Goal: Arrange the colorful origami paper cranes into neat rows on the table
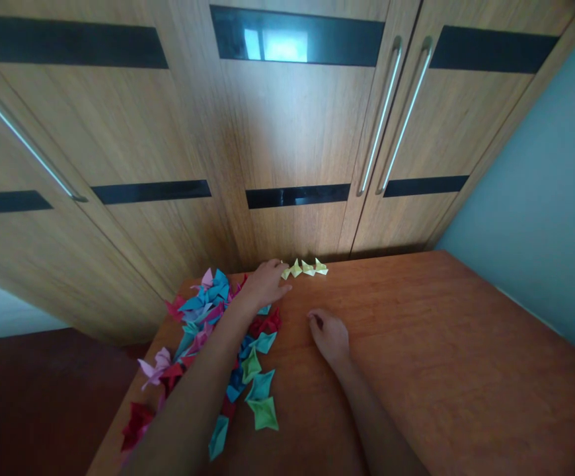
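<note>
I can't tell whether my left grip [266, 284] pinches the leftmost yellow origami piece [285, 274]; my right grip [333, 338] curls closed.

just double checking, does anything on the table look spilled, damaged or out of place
Nothing looks spilled or damaged. The multicoloured folded papers lie in a jumble, one pink piece at the left edge of the table, unlike the neat row of yellow pieces.

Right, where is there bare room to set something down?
The widest bare patch of tabletop runs from the right hand towards the blue wall, the cabinet behind it. A narrower strip lies between that hand and the green pieces. It's crowded at the paper pile and the yellow row by the left hand.
</note>
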`<state>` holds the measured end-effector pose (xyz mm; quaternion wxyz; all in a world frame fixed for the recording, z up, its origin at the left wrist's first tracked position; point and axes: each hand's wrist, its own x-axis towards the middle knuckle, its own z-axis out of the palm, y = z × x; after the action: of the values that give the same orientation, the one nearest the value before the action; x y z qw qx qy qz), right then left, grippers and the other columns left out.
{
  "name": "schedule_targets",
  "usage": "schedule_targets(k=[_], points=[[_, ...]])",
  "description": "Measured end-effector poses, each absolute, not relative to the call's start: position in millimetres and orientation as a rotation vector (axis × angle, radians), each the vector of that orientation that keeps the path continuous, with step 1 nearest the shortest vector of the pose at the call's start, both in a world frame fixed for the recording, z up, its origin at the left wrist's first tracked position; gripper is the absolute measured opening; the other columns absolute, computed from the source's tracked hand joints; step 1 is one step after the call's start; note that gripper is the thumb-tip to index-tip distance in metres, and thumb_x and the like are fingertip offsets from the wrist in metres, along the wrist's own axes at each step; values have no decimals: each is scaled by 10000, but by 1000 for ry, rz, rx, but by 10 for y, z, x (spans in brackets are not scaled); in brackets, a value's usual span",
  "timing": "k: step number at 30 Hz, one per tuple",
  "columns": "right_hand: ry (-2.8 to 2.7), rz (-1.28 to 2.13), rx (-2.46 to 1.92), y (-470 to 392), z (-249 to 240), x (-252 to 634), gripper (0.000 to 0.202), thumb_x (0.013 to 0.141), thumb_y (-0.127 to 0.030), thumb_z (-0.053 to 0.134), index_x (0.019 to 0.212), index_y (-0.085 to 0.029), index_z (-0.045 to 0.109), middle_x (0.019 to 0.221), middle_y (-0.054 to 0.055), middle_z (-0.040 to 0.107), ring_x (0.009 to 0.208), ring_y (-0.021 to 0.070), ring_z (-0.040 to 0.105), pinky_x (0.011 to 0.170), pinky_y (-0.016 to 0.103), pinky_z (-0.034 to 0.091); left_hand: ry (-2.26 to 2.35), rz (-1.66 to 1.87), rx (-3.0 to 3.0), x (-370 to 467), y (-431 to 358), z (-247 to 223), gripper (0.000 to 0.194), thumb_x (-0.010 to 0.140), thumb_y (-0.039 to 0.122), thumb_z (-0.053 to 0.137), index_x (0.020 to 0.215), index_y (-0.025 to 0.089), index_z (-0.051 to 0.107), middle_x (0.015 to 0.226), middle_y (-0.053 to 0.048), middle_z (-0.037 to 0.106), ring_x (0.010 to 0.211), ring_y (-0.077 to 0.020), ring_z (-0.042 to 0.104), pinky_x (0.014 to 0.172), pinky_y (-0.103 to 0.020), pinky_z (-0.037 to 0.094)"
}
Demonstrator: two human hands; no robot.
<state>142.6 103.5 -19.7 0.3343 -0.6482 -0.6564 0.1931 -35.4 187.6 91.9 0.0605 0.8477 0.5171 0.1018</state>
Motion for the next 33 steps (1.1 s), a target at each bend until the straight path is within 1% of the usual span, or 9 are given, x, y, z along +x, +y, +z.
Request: schedule_targets(k=[2,4,7,13,16,21,26,30,33], points=[[-1729,514,-1685,1033,-202,1434,234,869,-226,453,919,-249,680,932,5,711,856,159,639,772,231,440,1522,308,2578,-418,1536,1053,472,813,332,628,1258,206,533,1265,-92,572,1172,-252,539,1010,-337,400],[-1735,518,-1683,1030,-211,1442,236,872,-238,451,921,-241,682,936,12,712,861,163,640,776,234,444,1525,367,2582,-489,1159,1128,416,865,317,557,1263,203,526,1267,-95,581,1184,-255,534,1010,-370,407],[-1732,520,-1659,1027,-240,1452,243,878,-256,445,925,-234,682,941,17,712,869,168,644,789,242,453,1612,414,2519,-586,582,1067,336,884,264,514,1214,220,556,1223,-72,611,1104,-240,587,940,-374,473],[-1737,498,-1608,1036,-322,1472,239,855,-245,449,911,-238,681,928,16,710,857,172,647,791,261,468,1698,627,2488,-732,-378,433,257,904,194,435,1083,264,606,1047,-32,674,890,-171,681,770,-281,567],[-1754,503,-1594,1039,-341,1483,242,852,-244,443,915,-234,677,931,20,710,852,177,645,783,267,470,1653,758,2628,-804,-679,132,258,917,220,405,1059,273,613,1012,-31,693,838,-164,701,717,-255,587],[-1741,493,-1584,1031,-357,1491,245,860,-274,441,917,-231,675,942,27,709,855,185,648,793,281,474,1664,806,2660,-891,-869,-97,276,941,270,394,1135,248,588,977,-49,701,830,-157,705,705,-222,591],[-1706,516,-1570,1040,-371,1496,236,859,-286,452,932,-235,670,958,23,714,861,179,658,799,274,485,1649,767,2601,-922,-783,-62,259,932,227,410,1095,243,612,1007,-55,687,878,-176,689,770,-281,590],[-1666,555,-1740,1144,-341,1530,255,866,-291,464,1047,-241,637,973,9,719,879,160,670,784,239,486,1617,831,2596,-955,-685,-10,260,925,195,421,1083,242,621,1011,-54,682,903,-184,675,792,-309,586],[-1656,536,-1853,1316,-286,1575,324,862,-279,477,1163,-231,588,961,25,723,901,179,670,776,246,475,1565,867,2618,-975,-698,-12,263,922,181,420,1081,238,622,999,-52,686,900,-174,672,794,-287,580]])
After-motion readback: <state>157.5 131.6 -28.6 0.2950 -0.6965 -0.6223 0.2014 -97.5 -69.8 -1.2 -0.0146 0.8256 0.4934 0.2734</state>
